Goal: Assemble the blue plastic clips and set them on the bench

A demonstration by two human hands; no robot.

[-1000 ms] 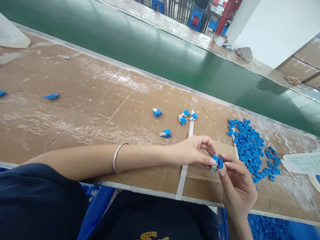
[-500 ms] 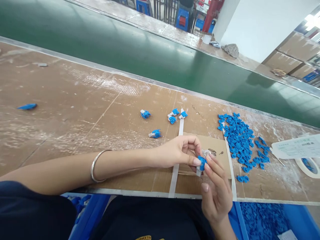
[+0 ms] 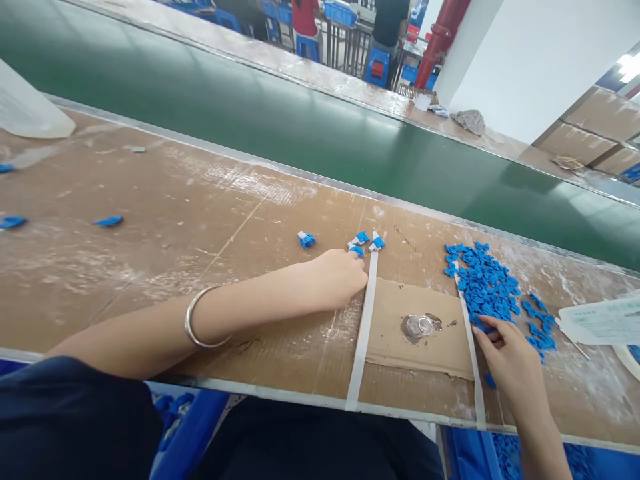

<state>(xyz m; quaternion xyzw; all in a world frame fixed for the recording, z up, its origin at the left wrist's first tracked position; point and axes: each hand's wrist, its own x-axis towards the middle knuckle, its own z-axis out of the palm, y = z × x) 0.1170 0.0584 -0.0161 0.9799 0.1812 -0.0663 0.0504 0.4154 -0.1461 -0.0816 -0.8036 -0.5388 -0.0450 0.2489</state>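
Note:
My left hand (image 3: 336, 279) is on the table with its fingers curled under. It rests against a small blue-and-white piece (image 3: 356, 251); its fingertips and anything inside them are hidden. Close by lie two more blue-and-white pieces, one (image 3: 360, 238) behind the hand and another (image 3: 377, 243) on the white tape. A further blue-and-white piece (image 3: 307, 239) sits farther left. My right hand (image 3: 515, 353) is at the near edge of a pile of small blue pieces (image 3: 487, 280), thumb and fingers slightly apart, with nothing clearly held.
Between my hands, a cardboard sheet (image 3: 390, 333) bears a dark-stained spot with a round clear object (image 3: 419, 325). White tape strips (image 3: 361, 360) run beside it. A green conveyor belt (image 3: 300, 127) passes behind the table. Blue bins (image 3: 470, 453) stand below the front edge.
My hands have parted from the blue-and-white piece they held together over the cardboard. The left has moved left and away from me, the right over to the blue pile. The view has shifted.

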